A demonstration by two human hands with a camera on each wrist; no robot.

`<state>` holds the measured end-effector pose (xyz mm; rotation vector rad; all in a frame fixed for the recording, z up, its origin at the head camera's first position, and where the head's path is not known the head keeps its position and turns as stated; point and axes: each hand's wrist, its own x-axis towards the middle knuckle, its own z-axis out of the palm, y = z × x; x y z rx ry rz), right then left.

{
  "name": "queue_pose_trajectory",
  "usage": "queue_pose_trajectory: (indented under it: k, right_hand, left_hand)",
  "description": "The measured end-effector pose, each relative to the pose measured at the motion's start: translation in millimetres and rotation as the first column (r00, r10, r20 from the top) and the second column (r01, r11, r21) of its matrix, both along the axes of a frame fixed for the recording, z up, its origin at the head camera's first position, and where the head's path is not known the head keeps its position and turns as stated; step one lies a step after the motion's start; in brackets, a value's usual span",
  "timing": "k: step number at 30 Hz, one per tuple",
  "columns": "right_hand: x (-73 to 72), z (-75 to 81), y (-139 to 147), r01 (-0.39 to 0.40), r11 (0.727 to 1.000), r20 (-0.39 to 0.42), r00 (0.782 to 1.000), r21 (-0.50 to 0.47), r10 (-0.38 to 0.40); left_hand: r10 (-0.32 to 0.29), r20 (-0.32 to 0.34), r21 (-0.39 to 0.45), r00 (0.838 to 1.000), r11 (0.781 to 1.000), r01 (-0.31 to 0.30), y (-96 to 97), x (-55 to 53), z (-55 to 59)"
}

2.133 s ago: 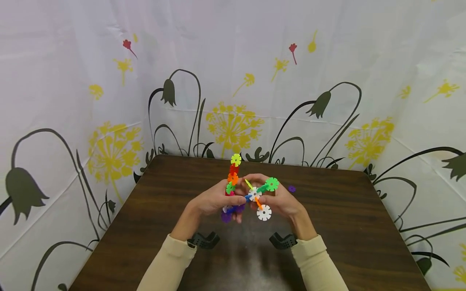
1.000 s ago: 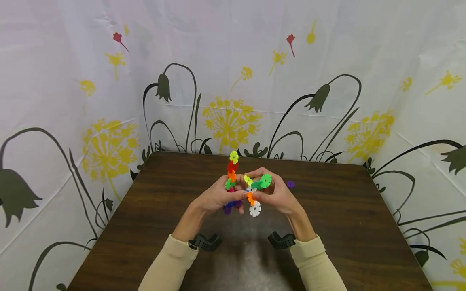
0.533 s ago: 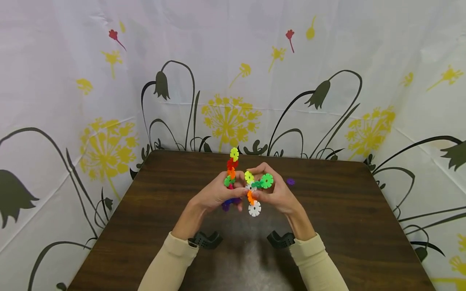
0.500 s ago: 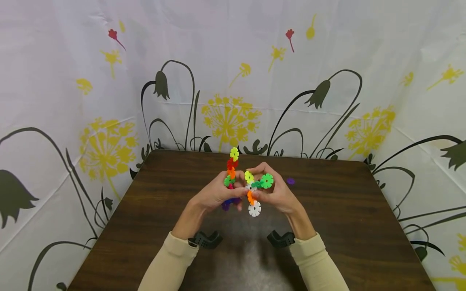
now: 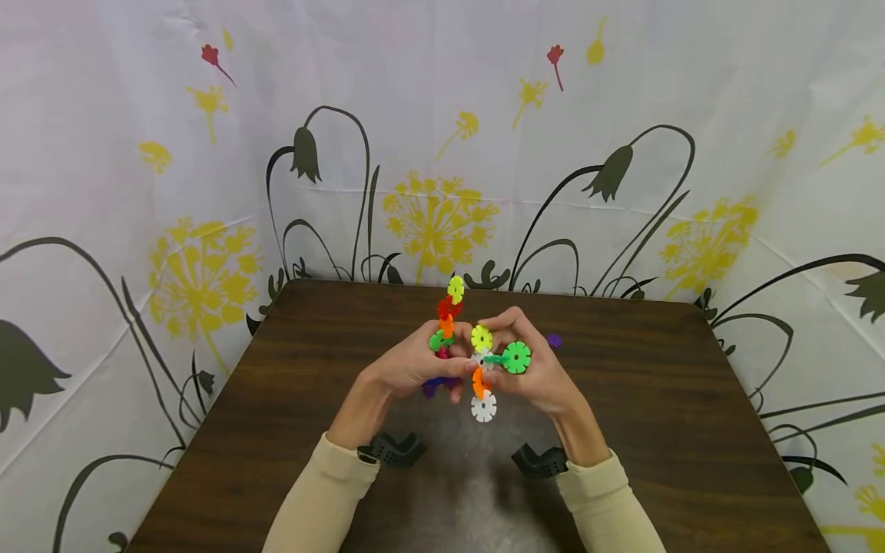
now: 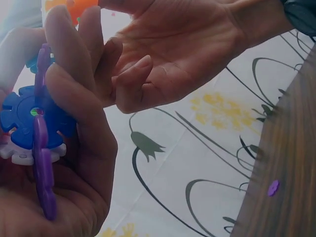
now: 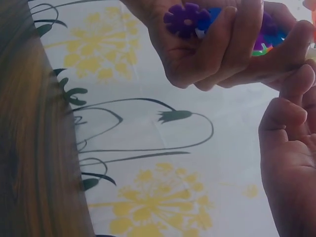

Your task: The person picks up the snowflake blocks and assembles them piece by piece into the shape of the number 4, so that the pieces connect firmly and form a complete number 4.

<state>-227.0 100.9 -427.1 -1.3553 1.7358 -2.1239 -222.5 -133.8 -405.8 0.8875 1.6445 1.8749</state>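
Note:
Both hands hold up a construction of interlocking flower-shaped plastic discs. My left hand [image 5: 409,365] grips its left part, where a chain of yellow, red [image 5: 448,309], orange and green discs rises above the thumb. Below, blue [image 6: 17,113] and purple [image 6: 44,173] discs lie against the left palm. My right hand [image 5: 548,384] pinches the right part near the orange disc [image 5: 478,382]. Around a white centre there stand a yellow disc [image 5: 481,339], a green disc [image 5: 516,357] and a lower white disc [image 5: 483,407]. The thumbs hide the middle join.
A single purple disc [image 5: 555,340] lies on the dark wooden table [image 5: 643,415], behind the right hand. White cloth with printed flowers [image 5: 442,100] hangs behind and beside the table. Each wrist wears a black camera mount.
The right-hand cluster has turned, so its yellow disc faces the camera and its orange disc stands more upright. Both hands stay close together, gripping the construction throughout.

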Motion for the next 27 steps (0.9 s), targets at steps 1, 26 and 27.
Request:
queue_pose_trajectory:
  k: [1,26,27]
  right_hand:
    - [0.9,1.0,1,-0.002,1.000,-0.007,1.000,-0.002,0.002]
    - [-29.6,-26.2,49,0.091,0.961,0.103,0.987,0.261,-0.121]
    - [-36.8,-35.1,57,0.156,0.940,0.107,0.975,0.302,-0.196]
  left_hand:
    - [-0.006,-0.005,0.003,1.000,1.000,0.006,0.6,0.3,0.8]
    - [0.165,-0.162,-0.250,0.973,0.947,-0.202,-15.3,4.0,15.9]
    - [0.185,-0.175,-0.277,0.967,0.933,-0.229,-17.1,4.2,16.5]
